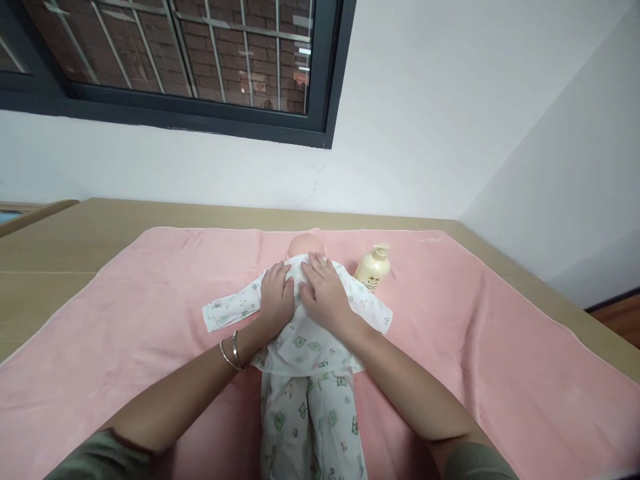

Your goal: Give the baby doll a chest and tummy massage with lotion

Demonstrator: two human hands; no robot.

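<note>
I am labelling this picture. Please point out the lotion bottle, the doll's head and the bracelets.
lotion bottle (373, 270): head view, on its cream body.
doll's head (304, 244): head view, on the bare crown.
bracelets (230, 353): head view, on the bands at the left wrist.

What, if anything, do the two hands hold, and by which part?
Nothing is gripped. The left hand and right hand lie flat, palms down, on the chest of the doll.
</note>
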